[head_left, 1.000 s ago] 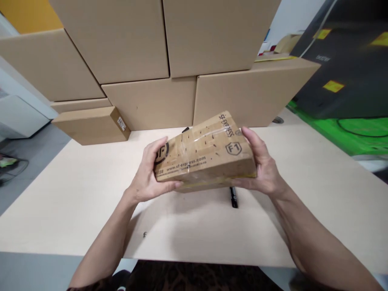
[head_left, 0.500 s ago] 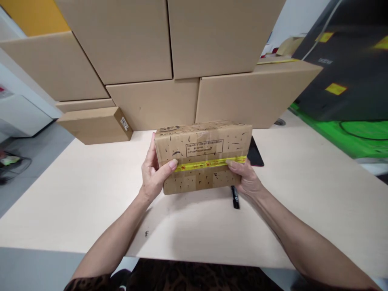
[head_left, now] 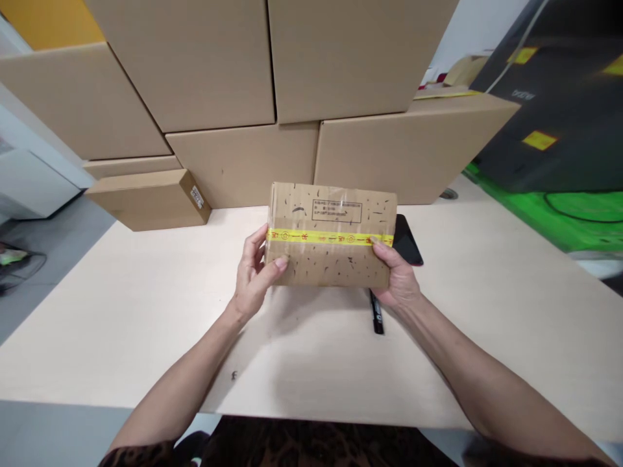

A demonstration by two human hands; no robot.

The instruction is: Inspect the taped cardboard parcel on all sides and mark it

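A brown cardboard box with dark marks, a printed rectangle and a yellow tape strip with red print is held up over the pale table. My left hand grips its left end, thumb on the front face below the tape. At the right end my right hand holds it, thumb on the tape. Behind and below the right side lie a black marker and a dark flat device, both partly hidden by the box or hand.
Large cardboard boxes are stacked along the table's back. A smaller carton with a label sits at the back left. On the right stand a dark case with yellow stickers and a green surface.
The box has tilted so its front face shows more squarely and its top no longer shows. Its left end has moved up and right, and my left thumb is now below the tape.
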